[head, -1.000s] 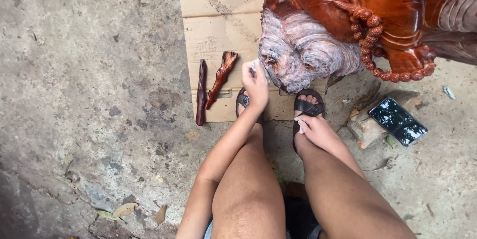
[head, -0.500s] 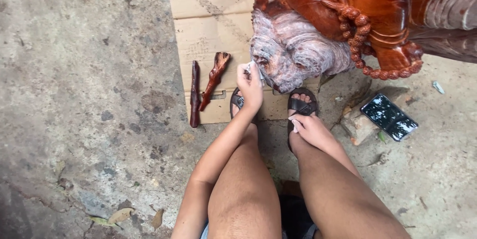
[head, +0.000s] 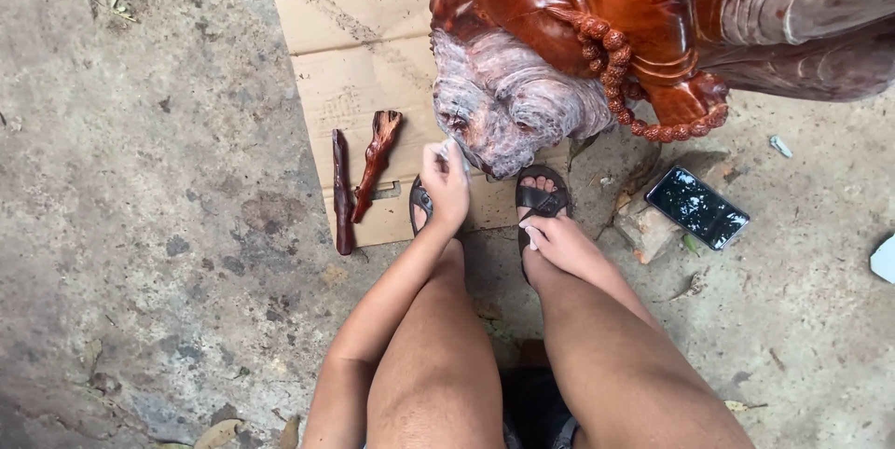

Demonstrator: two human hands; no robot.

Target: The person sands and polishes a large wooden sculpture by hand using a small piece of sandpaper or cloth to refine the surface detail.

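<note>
A large reddish carved wooden statue (head: pixel 597 20) with a pale, dusty lower part (head: pixel 508 104) and carved beads stands on flattened cardboard (head: pixel 364 67). My left hand (head: pixel 446 183) is closed on a small pale piece of abrasive sheet and presses it against the pale part's lower left edge. My right hand (head: pixel 557 242) rests on my right ankle, fingers loosely curled, holding nothing that I can see. Both my feet wear dark sandals, just below the statue.
Two small reddish carved wood pieces (head: pixel 359 174) lie on the cardboard to the left of my left hand. A dark phone (head: pixel 696 207) rests on a stone block at the right. Rough concrete ground with dry leaves surrounds everything.
The view has shifted, so everything sits further left and lower in frame. My left hand stays at the statue's pale edge with slight movement; my right hand stays on my ankle.
</note>
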